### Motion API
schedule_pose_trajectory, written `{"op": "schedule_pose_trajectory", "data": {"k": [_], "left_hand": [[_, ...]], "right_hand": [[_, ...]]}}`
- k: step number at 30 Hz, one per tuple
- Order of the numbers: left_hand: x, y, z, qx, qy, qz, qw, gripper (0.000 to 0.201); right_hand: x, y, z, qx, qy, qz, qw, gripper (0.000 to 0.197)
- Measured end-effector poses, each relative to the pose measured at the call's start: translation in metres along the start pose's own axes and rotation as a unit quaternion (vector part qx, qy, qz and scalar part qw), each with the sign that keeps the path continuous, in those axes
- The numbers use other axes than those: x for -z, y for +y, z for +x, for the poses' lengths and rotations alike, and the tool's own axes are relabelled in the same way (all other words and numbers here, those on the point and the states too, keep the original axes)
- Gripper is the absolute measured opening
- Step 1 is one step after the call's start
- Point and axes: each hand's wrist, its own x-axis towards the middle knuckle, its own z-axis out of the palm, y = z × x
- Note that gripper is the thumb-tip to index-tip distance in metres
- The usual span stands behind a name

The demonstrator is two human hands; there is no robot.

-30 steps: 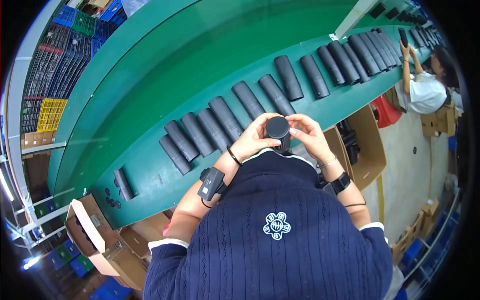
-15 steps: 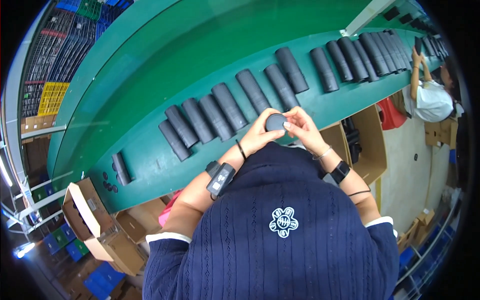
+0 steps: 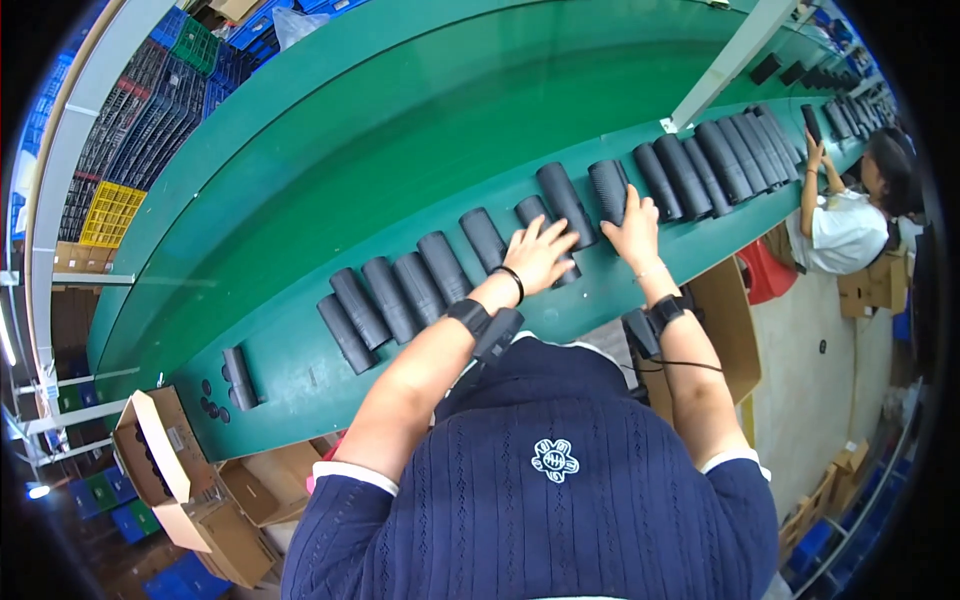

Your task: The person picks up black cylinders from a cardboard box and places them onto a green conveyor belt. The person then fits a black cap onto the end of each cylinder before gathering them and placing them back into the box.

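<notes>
A row of black ribbed tubes lies across a green bench point(image 3: 300, 375). With its fingers spread, my left hand point(image 3: 540, 255) is over a short black tube point(image 3: 530, 208) and partly covers it; whether it touches is hard to tell. My right hand point(image 3: 636, 235) has its thumb and fingers around the near end of another black tube point(image 3: 606, 185), which lies on the bench. Between these two rests a longer black tube point(image 3: 565, 200). Dark bands and small devices are strapped to both my wrists.
More black tubes point(image 3: 685, 175) line the bench to the right, near a metal post point(image 3: 725, 70). A co-worker point(image 3: 850, 230) holds a dark tube at the far right. Small black discs point(image 3: 212, 405) and a cardboard box point(image 3: 165, 440) are at left, and a red stool point(image 3: 765, 270) at right.
Both hands held a round black disc or end piece close to my body; now they are apart and farther forward at the tubes. That round piece no longer shows. The view has shifted.
</notes>
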Motion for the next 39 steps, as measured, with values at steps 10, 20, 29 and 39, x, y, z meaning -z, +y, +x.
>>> {"op": "schedule_pose_trajectory", "data": {"k": [10,20,29,39], "left_hand": [[-0.007,-0.006,0.007,0.225,0.233,-0.048,0.945,0.055],[0.004,-0.019,0.01,0.134,0.155,-0.336,0.919,0.102],[0.021,0.012,-0.056,0.02,0.0,-0.576,0.817,0.076],[0.01,0.022,-0.043,0.03,0.075,-0.409,0.909,0.073]], "right_hand": [[-0.042,-0.049,-0.002,0.166,-0.072,0.021,0.983,0.071],[-0.016,-0.03,-0.023,0.043,-0.038,0.275,0.96,0.047],[0.023,-0.052,-0.068,-0.02,-0.311,0.633,0.709,0.028],[0.023,-0.05,-0.08,-0.038,-0.206,0.586,0.783,0.024]]}}
